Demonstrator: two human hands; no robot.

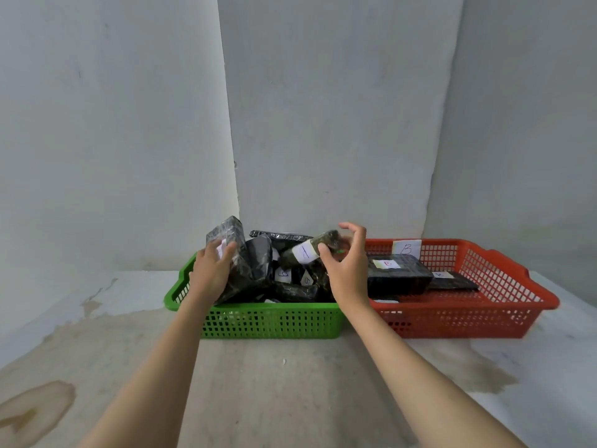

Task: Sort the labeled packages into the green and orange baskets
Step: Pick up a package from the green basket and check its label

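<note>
A green basket (271,321) stands on the floor, heaped with several black wrapped packages bearing white labels. An orange basket (468,315) touches its right side and carries a white "B" tag (406,249) on its far wall. Inside it lie a black box with a white label (399,273) and a flat black package (452,281). My left hand (211,270) grips an upright black package (231,234) at the green basket's left end. My right hand (347,270) holds a dark cylindrical package with a white label (310,252) above the green basket, thumb on it, fingers spread.
The baskets sit against a grey wall with a corner edge behind the green one. The concrete floor in front shows damp stains at the left and right. A small white scrap (284,361) lies on the floor before the green basket.
</note>
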